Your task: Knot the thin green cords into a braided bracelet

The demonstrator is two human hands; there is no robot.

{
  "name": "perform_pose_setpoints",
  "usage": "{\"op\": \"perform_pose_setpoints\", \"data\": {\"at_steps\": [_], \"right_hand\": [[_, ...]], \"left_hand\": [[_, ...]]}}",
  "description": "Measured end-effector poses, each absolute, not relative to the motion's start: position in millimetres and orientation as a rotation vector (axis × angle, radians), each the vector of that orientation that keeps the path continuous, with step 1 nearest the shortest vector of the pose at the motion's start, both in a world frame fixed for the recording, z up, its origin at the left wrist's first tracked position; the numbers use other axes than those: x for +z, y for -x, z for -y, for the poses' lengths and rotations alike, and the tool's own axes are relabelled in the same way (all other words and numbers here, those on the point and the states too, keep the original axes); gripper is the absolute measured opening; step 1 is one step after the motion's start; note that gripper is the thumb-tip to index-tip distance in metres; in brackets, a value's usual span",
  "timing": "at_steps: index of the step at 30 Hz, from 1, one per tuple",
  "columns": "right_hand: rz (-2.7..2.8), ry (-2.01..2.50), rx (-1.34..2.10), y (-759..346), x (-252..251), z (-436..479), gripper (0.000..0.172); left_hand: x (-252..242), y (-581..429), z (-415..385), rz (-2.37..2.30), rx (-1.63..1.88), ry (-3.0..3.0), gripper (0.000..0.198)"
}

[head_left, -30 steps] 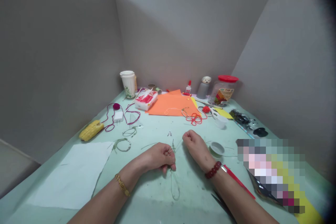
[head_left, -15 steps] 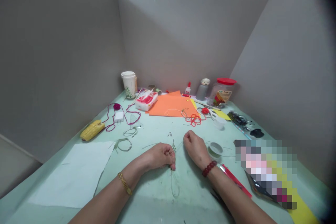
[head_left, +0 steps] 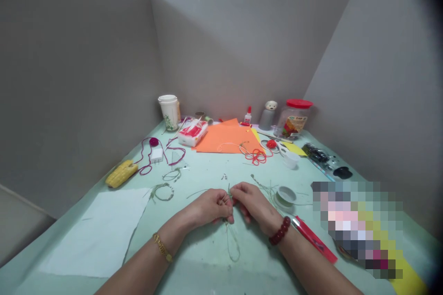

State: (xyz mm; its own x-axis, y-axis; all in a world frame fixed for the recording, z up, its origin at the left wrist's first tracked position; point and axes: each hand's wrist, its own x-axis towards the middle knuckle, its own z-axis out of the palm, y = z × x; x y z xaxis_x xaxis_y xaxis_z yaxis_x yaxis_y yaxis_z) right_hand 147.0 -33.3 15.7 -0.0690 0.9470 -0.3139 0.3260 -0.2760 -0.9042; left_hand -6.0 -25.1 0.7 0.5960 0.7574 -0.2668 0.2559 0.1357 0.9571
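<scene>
My left hand [head_left: 209,206] and my right hand [head_left: 252,203] meet at the middle of the pale green table [head_left: 194,267]. Both pinch the same thin green cord [head_left: 231,242] at a knotted spot between the fingertips. A loop of that cord hangs down toward me on the table. Another strand runs from my right hand to the small cord spool [head_left: 285,195] just to its right. The left wrist wears a gold bracelet and the right wrist a dark red bead bracelet.
A white sheet [head_left: 93,233] lies at the left. Finished green loops [head_left: 162,191], a yellow corn toy [head_left: 120,173], a paper cup [head_left: 169,111], orange paper [head_left: 226,139], red cord [head_left: 255,156], a red-lidded jar [head_left: 294,119] and a red pen [head_left: 313,238] surround the hands. Grey walls close three sides.
My right hand has moved left and down from its spot apart to meet my left hand at the cord. The left hand has stayed nearly still.
</scene>
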Motion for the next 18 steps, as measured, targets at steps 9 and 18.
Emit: {"op": "perform_pose_setpoints", "data": {"at_steps": [9,18], "right_hand": [[1.313,1.515,1.559,-155,11,31,0.009],[1.302,1.501,1.579,-157,11,32,0.012]], "left_hand": [[12,12,22,-1.016,0.408,-1.386,0.038],[14,19,17,-1.194,0.387,-1.593,0.027]]}}
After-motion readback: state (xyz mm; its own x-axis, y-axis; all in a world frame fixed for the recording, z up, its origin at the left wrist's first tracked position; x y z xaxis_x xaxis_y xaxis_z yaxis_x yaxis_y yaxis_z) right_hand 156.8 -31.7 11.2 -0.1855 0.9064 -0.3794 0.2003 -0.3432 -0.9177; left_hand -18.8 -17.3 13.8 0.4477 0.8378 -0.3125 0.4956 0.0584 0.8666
